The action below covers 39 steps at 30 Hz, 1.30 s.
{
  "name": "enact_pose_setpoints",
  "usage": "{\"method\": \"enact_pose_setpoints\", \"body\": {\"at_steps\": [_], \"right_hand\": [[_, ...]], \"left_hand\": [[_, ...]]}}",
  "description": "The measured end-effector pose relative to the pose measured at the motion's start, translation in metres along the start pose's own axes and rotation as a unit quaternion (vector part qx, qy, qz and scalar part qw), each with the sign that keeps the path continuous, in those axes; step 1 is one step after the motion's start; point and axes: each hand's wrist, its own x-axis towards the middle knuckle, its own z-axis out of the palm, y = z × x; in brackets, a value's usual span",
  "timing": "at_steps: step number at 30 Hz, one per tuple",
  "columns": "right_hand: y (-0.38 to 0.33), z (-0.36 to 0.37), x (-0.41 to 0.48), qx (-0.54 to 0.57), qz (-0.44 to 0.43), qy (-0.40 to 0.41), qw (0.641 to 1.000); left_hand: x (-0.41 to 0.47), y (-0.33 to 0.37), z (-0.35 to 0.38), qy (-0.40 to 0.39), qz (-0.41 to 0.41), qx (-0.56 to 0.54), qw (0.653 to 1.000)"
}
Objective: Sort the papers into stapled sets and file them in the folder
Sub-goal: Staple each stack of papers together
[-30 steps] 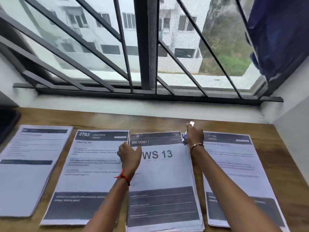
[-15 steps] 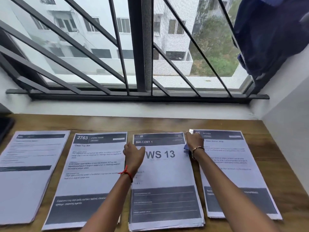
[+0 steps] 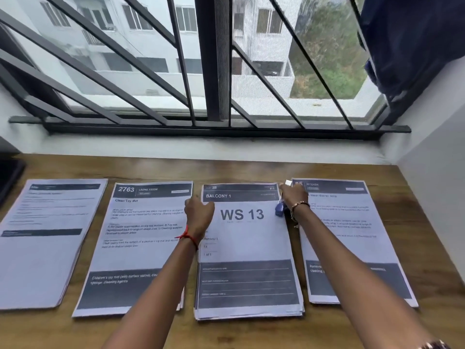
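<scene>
The right hand's fingers (image 3: 295, 191) are curled together and clamped around a blue stapler (image 3: 279, 210). Its white tip pokes out just past the fingertips and its blue end shows below the palm. The right hand (image 3: 293, 199) sits on the upper right corner of the WS 13 stack (image 3: 247, 248), the sheaf headed "BALCONY 1", and a beaded bracelet (image 3: 298, 206) circles the wrist just behind it. Across the top of the same stack, the left hand (image 3: 200, 212) rests at the upper left edge. Its fingers (image 3: 191, 201) are bunched and curled downward, and their tips are hidden, so I cannot tell whether they pinch the sheets or only press on them. A red thread (image 3: 187, 236) is tied round that wrist. Just outside the right fingers lies the Kitchen stack (image 3: 352, 238), partly under the forearm. Just outside the left fingers lies the 2763 stack (image 3: 141, 238), headed "LIVING ROOM". Beyond that is another stack (image 3: 47, 238) whose print is too blurred to read. All four lie side by side, apart from one another, on the wooden table (image 3: 251, 170). Farther left, a dark flat object (image 3: 10, 177) is cut off by the frame. Past the fingertips, the wall rises to a barred window grille (image 3: 214, 71), with a dark blue cloth (image 3: 415, 34) hanging at its right.
</scene>
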Motion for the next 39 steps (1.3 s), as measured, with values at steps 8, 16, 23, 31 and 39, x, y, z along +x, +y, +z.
{"method": "enact_pose_setpoints", "body": {"at_steps": [8,16,23,31,39], "right_hand": [[-0.002,0.004,-0.019,-0.096,0.009,-0.012,0.995],[0.009,0.001,-0.047,-0.188,0.049,-0.150,0.969],[0.016,-0.002,-0.062,-0.205,0.015,-0.178,0.962],[0.021,-0.010,-0.057,-0.130,0.060,-0.167,0.976],[-0.017,-0.023,-0.039,-0.083,0.090,-0.175,0.977]], "left_hand": [[-0.025,-0.025,-0.001,-0.009,0.037,0.050,0.998],[-0.053,-0.024,-0.009,-0.042,0.033,0.101,0.994],[-0.066,-0.015,-0.012,-0.057,-0.014,0.144,0.988],[-0.063,-0.016,-0.012,-0.056,-0.007,0.118,0.991],[-0.042,-0.001,-0.022,-0.064,-0.011,0.136,0.989]]}}
